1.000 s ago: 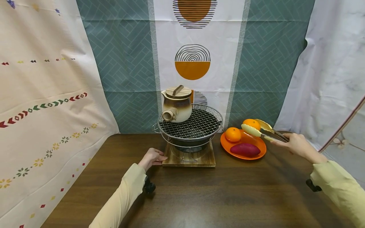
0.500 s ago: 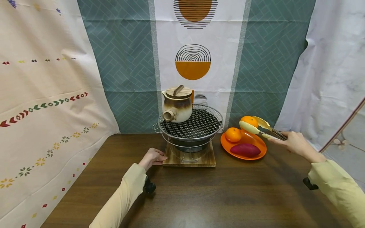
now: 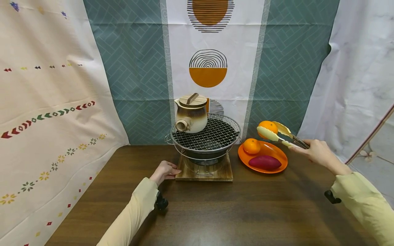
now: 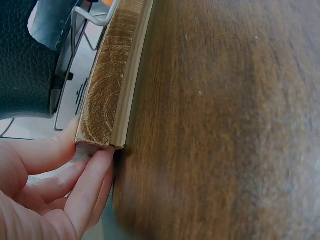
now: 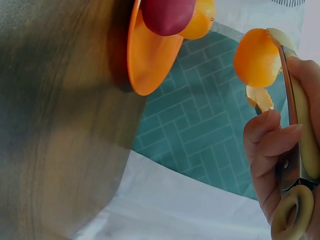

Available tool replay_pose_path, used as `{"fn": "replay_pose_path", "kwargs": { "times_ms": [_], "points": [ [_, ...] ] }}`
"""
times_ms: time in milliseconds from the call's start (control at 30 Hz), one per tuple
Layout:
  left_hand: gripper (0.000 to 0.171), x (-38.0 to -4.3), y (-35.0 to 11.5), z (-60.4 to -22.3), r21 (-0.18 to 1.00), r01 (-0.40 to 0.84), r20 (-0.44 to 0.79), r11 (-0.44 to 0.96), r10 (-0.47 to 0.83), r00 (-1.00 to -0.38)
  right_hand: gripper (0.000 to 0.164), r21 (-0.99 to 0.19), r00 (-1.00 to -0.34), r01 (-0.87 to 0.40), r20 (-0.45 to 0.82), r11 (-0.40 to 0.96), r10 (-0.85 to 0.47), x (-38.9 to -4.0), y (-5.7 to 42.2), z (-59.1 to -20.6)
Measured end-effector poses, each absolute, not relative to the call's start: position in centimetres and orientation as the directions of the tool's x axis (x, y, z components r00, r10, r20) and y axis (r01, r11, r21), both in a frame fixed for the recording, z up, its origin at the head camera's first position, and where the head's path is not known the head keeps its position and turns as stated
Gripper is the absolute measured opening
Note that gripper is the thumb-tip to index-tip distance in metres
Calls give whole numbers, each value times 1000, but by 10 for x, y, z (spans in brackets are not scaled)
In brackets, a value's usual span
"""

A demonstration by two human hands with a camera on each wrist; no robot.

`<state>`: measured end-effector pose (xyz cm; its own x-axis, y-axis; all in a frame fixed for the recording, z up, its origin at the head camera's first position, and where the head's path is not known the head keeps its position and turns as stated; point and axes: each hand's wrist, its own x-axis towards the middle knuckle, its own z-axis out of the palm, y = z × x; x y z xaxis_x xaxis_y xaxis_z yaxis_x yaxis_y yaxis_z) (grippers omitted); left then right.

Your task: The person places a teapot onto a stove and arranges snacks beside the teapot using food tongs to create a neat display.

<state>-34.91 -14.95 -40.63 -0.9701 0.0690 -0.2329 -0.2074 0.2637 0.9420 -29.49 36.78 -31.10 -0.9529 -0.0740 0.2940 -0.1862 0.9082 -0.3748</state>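
Note:
In the head view my right hand (image 3: 320, 153) grips a pair of tongs (image 3: 295, 138) with pale yellow scalloped tips. Between those tips is a mandarin orange (image 3: 267, 126), held above the orange plate (image 3: 275, 150). A second mandarin (image 3: 251, 146) and a purple sweet potato (image 3: 264, 162) lie on that plate. The right wrist view shows the lifted mandarin (image 5: 256, 57) and my fingers curled round the tongs' arms. My left hand (image 3: 165, 170) pinches the left edge of a wooden board (image 3: 186, 175), thumb on its upper side, fingers at its end, as the left wrist view shows.
On the board stands a round tabletop grill (image 3: 215, 136) with a wire mesh top. A brown and cream clay pot (image 3: 197, 120) with a wooden lid sits at the mesh's left, its hollow handle facing forward. Patterned curtains (image 3: 132, 68) hang behind the dark wooden table (image 3: 215, 212).
My right hand has lifted the mandarin in the tongs up and slightly left, off the plate. My left hand stays at the board's edge.

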Motion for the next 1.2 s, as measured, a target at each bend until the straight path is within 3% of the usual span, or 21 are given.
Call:
{"fn": "replay_pose_path", "kwargs": {
  "times_ms": [900, 1200],
  "points": [
    [38, -351, -150, -407, 943, -206, -231, 260, 70, -970, 53, -402, -956, -210, 276, 891, -101, -293, 343, -281],
    [38, -348, -149, -406, 945, -203, -229, 257, 75, -971, 47, -393, -947, -245, 293, 887, -132, -293, 334, -267]
  ]
}}
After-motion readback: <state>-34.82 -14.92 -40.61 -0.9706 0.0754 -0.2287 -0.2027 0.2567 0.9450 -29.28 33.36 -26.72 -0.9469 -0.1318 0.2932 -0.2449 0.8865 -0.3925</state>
